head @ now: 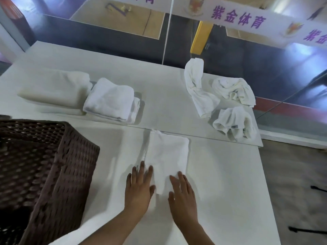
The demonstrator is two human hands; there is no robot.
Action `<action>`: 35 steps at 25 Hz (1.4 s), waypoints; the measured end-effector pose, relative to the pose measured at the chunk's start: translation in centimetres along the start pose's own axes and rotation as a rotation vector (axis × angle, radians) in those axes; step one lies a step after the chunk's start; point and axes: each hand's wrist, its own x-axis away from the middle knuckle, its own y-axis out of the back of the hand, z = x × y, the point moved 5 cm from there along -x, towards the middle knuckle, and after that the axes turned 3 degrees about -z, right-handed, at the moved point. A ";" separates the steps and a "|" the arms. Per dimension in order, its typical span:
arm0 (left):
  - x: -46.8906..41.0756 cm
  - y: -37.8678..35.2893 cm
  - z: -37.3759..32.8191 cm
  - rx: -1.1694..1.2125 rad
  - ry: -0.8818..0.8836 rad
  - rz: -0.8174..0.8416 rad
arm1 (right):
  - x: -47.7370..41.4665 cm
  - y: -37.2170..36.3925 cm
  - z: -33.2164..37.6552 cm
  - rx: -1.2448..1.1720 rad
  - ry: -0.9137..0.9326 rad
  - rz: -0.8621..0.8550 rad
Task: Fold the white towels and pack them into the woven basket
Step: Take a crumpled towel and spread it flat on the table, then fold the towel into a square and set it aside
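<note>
A folded white towel [168, 156] lies flat on the white table [221, 183] in front of me. My left hand [139, 188] presses its near left corner with straight fingers. My right hand [182, 193] lies flat on its near right corner. The dark brown woven basket [40, 165] stands at the left, close to my left arm. Three crumpled white towels [198, 89] [233, 91] [233, 122] lie at the far right of the table. A stack of folded white towels [111, 101] sits at the far left centre.
A larger folded cream cloth [54, 89] lies left of the folded stack. A glass wall with a white banner [247, 16] stands behind the table. The table's right edge drops to a grey floor [292, 174].
</note>
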 end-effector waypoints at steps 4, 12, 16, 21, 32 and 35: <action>-6.8 2.5 -0.7 -0.032 -0.049 -0.025 | -7.1 1.0 -0.7 0.036 -0.007 0.101; -20.0 7.8 -2.5 -0.167 -0.186 -0.207 | -25.6 2.8 -0.4 0.062 0.137 0.109; -25.5 8.8 -1.8 -0.127 -0.169 -0.305 | -33.7 2.7 0.2 0.035 0.199 0.127; -31.1 7.7 -1.5 -0.084 -0.109 -0.098 | -40.4 2.6 0.9 0.018 0.206 0.157; -31.4 7.9 -2.5 -0.072 -0.020 -0.092 | -38.3 6.9 -13.0 0.147 -0.199 -0.022; -29.2 7.7 -3.6 -0.054 0.010 -0.168 | -36.0 6.5 -12.3 0.227 -0.023 0.027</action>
